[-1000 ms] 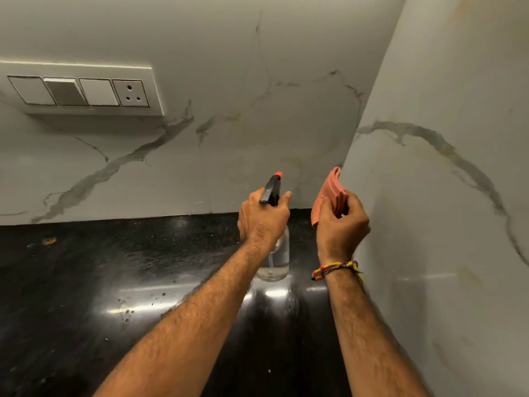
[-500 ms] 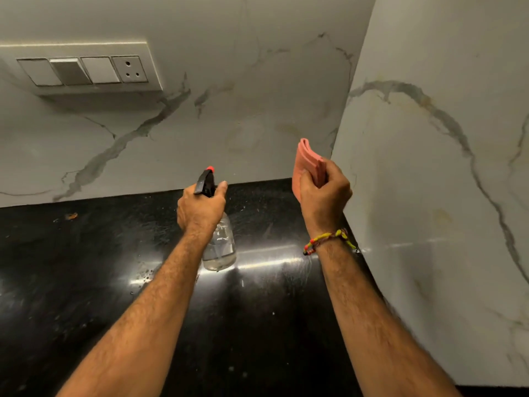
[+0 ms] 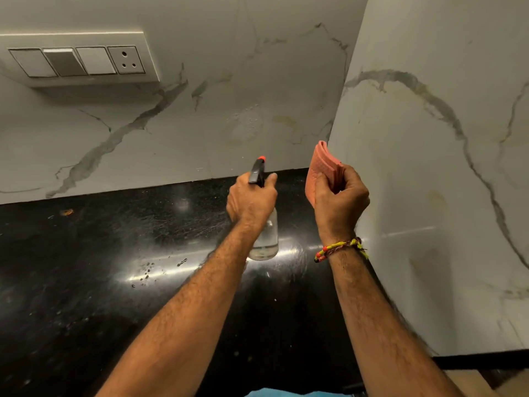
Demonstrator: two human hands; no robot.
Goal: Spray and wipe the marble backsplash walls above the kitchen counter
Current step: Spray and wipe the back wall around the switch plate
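My left hand [image 3: 250,200] grips a clear spray bottle [image 3: 266,239] with a black trigger head and red nozzle [image 3: 261,159], held above the black counter and aimed at the back marble wall [image 3: 200,124]. A patch of fine droplets shows on that wall ahead of the nozzle. My right hand [image 3: 339,202] holds a folded pink cloth [image 3: 322,167] upright, close to the corner where the back wall meets the right marble wall [image 3: 429,167]. The cloth does not touch either wall. Both walls are white with grey veins.
A white switch plate [image 3: 77,61] with three switches and a socket sits on the back wall at upper left. The glossy black counter [image 3: 100,267] below carries small droplets and specks. A braided band circles my right wrist.
The spray bottle and my left hand have moved right, back toward the corner and the cloth. My right hand has turned the cloth slightly. The view has shifted a little.
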